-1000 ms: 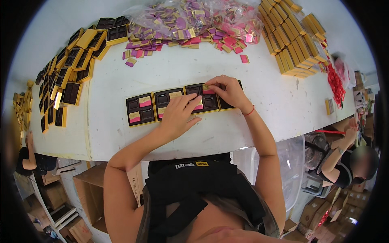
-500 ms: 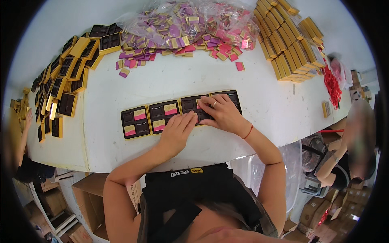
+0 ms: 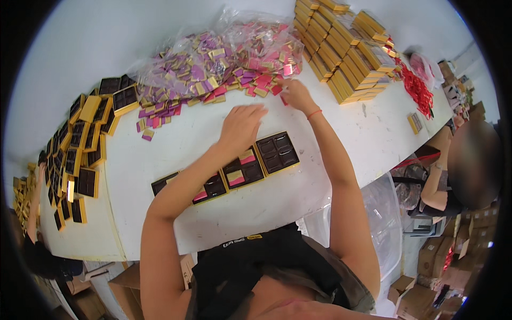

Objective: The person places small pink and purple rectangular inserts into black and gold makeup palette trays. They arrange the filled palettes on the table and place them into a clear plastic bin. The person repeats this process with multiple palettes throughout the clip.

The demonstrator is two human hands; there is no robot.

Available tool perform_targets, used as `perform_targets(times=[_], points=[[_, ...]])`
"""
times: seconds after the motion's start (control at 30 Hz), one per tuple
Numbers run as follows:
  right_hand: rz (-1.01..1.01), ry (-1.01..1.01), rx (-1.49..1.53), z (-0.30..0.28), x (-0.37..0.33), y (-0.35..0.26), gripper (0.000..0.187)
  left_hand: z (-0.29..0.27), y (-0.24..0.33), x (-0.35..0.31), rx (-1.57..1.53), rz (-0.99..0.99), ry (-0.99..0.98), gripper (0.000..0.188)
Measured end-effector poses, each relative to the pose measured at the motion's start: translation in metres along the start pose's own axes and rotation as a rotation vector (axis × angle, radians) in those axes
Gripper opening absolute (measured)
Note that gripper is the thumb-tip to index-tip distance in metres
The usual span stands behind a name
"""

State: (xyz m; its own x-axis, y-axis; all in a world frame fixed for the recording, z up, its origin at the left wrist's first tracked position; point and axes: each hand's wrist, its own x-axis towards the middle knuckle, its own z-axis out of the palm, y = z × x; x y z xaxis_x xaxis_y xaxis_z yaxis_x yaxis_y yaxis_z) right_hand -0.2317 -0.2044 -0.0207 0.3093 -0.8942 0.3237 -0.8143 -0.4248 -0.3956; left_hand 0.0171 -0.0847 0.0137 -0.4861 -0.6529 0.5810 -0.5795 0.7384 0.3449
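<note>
White worktop [image 3: 176, 144] fills my view, curving away under the lens, and both hands have just left the row of dark trays [image 3: 240, 170] at the near edge, where a second ago they were pressing on the right-hand ones. Now the right hand [image 3: 296, 93] is stretched far forward to the heap of pink, purple and gold wrapped pieces [image 3: 224, 64] spilling from clear bags, its fingertips pinched at the heap's near fringe on what looks like a pink piece, though I can't tell for sure that it has closed on one. The left hand [image 3: 242, 125] hovers flat and loose over the bare worktop between heap and trays, fingers spread, holding nothing I can see. My reading: the placing is done for the moment and this is a reach for fresh pieces. The rightmost tray [image 3: 277, 153] shows all its dark wells bare, while the trays to its left carry pink and gold pieces in some wells, partly hidden by the left forearm. That tray lies just behind the left wrist and well short of the right hand. Stacked gold boxes [image 3: 346, 48] sit to the right of the heap, and more dark open trays [image 3: 80, 154] line the far left edge.
</note>
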Motion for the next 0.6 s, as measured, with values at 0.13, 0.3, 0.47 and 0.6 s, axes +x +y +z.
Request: perform_targets(times=[0.13, 0.3, 0.47, 0.6], points=[[-0.143, -0.086, 0.027, 0.005, 0.014, -0.013, 0.031, 0.061, -0.07, 0.064, 0.036, -0.212, -0.153, 0.029], [-0.219, 0.105, -0.157, 0.001, 0.001, -0.004, 0.019, 0.066, -0.076, 0.08, -0.055, -0.327, -0.105, 0.019], [0.228, -0.01, 0.948, -0.025, -0.026, -0.024, 0.024, 0.024, -0.043, 0.043, -0.897, -0.688, -0.079, 0.024], [0.202, -0.175, 1.123, -0.046, -0.087, -0.056, 0.026, -0.015, 0.006, 0.002, -1.187, -0.699, -0.178, 0.033]])
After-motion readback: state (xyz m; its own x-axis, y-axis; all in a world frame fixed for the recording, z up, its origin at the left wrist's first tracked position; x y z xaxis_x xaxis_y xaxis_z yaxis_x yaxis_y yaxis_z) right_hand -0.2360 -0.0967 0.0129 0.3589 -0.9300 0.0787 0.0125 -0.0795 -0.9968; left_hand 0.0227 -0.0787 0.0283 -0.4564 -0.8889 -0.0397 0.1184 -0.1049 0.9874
